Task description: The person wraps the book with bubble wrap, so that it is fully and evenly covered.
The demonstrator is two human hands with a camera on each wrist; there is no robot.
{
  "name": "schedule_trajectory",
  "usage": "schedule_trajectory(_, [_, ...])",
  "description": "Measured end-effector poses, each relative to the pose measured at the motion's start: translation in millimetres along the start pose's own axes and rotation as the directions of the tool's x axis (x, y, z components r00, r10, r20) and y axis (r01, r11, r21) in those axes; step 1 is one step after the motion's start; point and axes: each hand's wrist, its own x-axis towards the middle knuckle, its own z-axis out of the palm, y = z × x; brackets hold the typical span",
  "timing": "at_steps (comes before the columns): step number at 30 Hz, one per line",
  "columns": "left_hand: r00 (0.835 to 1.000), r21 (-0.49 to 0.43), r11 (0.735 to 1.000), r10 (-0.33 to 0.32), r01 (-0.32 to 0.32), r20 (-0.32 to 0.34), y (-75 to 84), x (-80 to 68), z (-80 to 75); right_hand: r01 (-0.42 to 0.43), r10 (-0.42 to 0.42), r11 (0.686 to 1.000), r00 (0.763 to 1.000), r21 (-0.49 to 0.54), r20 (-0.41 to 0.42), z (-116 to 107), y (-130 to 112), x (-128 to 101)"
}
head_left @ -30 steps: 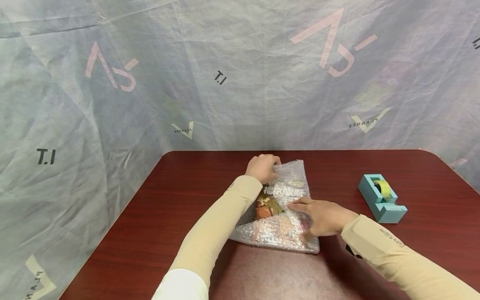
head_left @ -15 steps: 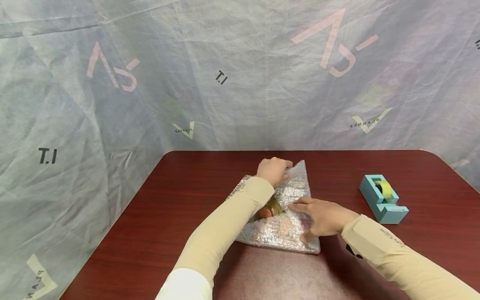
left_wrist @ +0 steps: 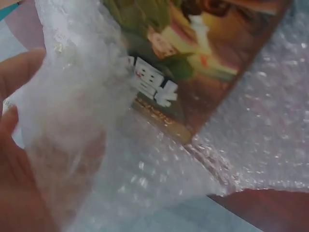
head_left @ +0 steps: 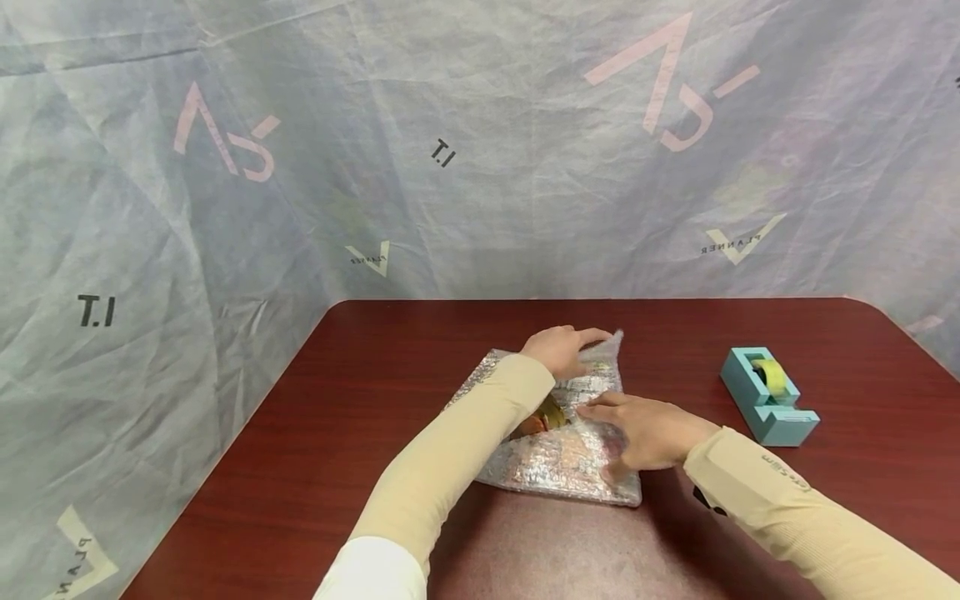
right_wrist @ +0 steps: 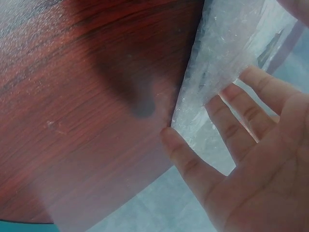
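Note:
A sheet of bubble wrap (head_left: 543, 471) lies folded over a flat printed item (head_left: 549, 414) at the middle of the table. The item's colourful picture and white characters show through a gap; in the left wrist view its cover (left_wrist: 193, 63) ends in a corner inside the wrap. My left hand (head_left: 555, 350) holds the far flap near its upper corner, the wrap between thumb and fingers. On the right side my right hand (head_left: 648, 433) rests on the wrap with fingers spread; in the right wrist view its fingertips (right_wrist: 215, 104) touch the wrap's edge.
To the right stands a light-blue tape dispenser (head_left: 776, 425) with a roll of yellow tape (head_left: 771, 377). The dark red wooden table (head_left: 300, 467) ends at a grey printed cloth (head_left: 480, 208) hanging behind and to the left.
My left hand has moved right and slightly nearer, drawing the flap's upper corner along with it. The wrap's left part now shows beyond the left forearm. My right hand stays in place.

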Motion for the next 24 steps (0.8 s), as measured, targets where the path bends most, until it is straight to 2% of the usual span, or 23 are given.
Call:
schedule_trajectory(5, [0.991,0.056,0.994,0.087,-0.093,0.101,-0.1,-13.5,-1.5,-0.008,0.008,1.000,1.000,0.015,0.007,-0.9,-1.3,-0.4])
schedule_trajectory(8, [0.987,0.104,0.988,0.100,-0.114,0.130,2.1,-21.2,-0.9,-0.006,0.006,1.000,1.000,0.017,0.006,-0.4,-1.2,0.1])
schedule_trajectory(15, [0.988,0.081,0.994,0.055,-0.067,0.145,6.8,-30.6,3.9,-0.034,0.034,0.999,0.999,0.034,0.015,-1.1,-2.3,0.5])
schedule_trajectory(24, [0.978,0.001,0.997,0.072,-0.074,0.195,8.3,-36.9,18.4,-0.107,0.106,0.994,0.994,0.038,0.025,-2.1,-3.6,2.1])
